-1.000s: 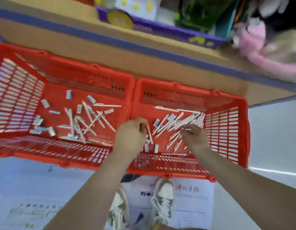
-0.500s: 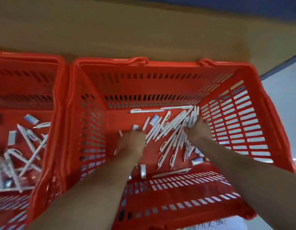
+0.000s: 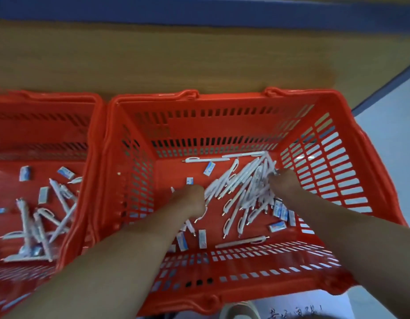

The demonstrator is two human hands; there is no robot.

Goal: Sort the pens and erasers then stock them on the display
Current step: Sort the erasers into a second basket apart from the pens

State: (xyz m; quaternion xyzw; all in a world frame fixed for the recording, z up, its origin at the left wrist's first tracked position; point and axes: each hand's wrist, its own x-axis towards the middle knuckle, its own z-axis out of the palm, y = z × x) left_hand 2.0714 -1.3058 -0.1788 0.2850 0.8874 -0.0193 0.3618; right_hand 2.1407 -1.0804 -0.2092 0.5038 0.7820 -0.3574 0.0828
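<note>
A: Landmark?
B: Right red basket, slotted walls. Both hands are down inside it.

A: Left hand?
B: Left hand at the basket's floor centre, curled into a fist, fingers tucked under. Can't tell if anything's in it.

A: Right hand?
B: Right hand toward the basket's right wall, on the pile of white pens. Its fingers are buried among the pens; spread not readable, blurred.

A: Where's the stock?
B: Pens heaped from floor centre to the far right corner, one lone pen along the near wall. Erasers in blue-white wrappers just near-side of the pile, more by the near wall under the left forearm, one eraser near the far wall.

A: Anything else?
B: Second red basket touching the landmark's left side, pens and erasers mixed inside.
</note>
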